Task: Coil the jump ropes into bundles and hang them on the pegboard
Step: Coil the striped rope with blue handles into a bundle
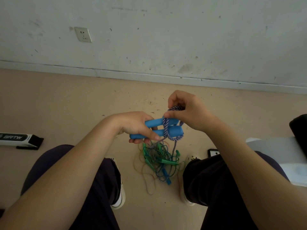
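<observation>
My left hand (pixel 136 126) grips two blue foam handles (pixel 174 131) of a jump rope, held side by side above the floor. A purple-and-white braided rope (pixel 166 128) loops around both handles. My right hand (pixel 187 112) pinches a loop of that rope just above the handles. The rope's loose end hangs down into a tangled pile of green and blue jump ropes (pixel 159 158) on the floor between my feet. No pegboard is in view.
I sit facing a scuffed white wall with a socket (pixel 83 34). A black-and-white box (pixel 18 140) lies on the floor at left. A small dark device (pixel 213 152) and a white object (pixel 279 156) are at right. My shoes flank the pile.
</observation>
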{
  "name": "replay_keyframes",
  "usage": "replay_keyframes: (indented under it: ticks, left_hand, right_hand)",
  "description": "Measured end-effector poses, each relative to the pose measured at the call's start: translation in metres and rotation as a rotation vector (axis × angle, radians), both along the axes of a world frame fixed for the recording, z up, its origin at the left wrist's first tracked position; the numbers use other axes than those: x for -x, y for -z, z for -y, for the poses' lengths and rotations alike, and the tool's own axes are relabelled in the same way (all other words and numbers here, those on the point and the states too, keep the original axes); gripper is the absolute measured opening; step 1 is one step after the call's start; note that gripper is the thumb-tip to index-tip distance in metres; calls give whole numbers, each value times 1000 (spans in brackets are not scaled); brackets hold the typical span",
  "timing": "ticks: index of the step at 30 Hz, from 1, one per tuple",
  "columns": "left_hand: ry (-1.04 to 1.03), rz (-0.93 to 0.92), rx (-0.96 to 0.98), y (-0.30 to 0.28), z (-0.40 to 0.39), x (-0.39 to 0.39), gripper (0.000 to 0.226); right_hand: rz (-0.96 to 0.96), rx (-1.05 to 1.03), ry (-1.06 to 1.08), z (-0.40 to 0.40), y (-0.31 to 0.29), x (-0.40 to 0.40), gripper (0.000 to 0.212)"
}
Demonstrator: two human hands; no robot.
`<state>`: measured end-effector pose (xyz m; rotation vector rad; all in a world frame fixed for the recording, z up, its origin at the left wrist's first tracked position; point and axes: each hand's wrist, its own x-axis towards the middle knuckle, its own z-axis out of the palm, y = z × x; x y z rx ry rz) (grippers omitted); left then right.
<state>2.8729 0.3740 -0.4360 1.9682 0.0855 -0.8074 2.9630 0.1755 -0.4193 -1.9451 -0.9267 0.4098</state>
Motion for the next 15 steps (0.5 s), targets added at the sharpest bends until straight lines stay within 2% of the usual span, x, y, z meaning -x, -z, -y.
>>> replay_keyframes:
  ticks: [4, 11, 15]
  left_hand:
    - [87, -15, 100, -1, 5, 1, 14]
    - [-50, 94, 205, -2, 2, -2, 22]
    - [-82, 128, 280, -3, -4, -2, 18]
  right_hand:
    - [-69, -50, -21, -2, 3, -1, 29]
    - [-224, -33, -18, -1, 4, -5, 11]
    - [-405, -100, -66, 1, 4, -2, 27]
